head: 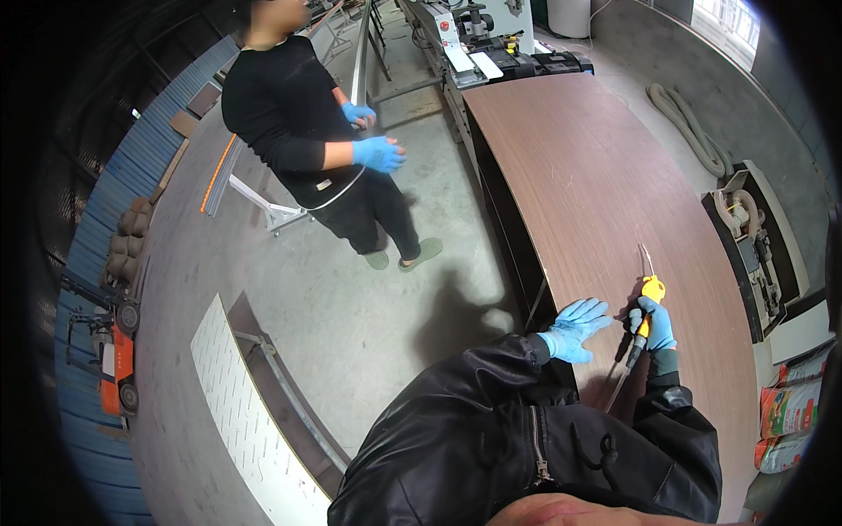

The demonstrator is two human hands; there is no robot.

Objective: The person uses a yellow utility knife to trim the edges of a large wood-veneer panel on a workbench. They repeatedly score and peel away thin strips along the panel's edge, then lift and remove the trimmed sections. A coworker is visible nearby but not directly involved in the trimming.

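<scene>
My right hand (658,323), in a blue glove, is closed around a yellow air blow gun (653,289) above the brown wood-grain tabletop (592,177). The gun's thin nozzle points away from me, and a hose (616,389) runs from its handle back towards my black jacket. To the left of it, my left hand (575,331), also gloved in blue, is spread palm down at the table's left edge with nothing held. Whether its palm presses on the top cannot be told.
Another person (289,112) with blue gloves stands across the floor at the left. A machine (487,46) adjoins the table's far end. A white panel (243,414) on a stand lies lower left, a forklift (117,361) at far left. Bags (789,407) and an opened machine housing (756,250) flank the right.
</scene>
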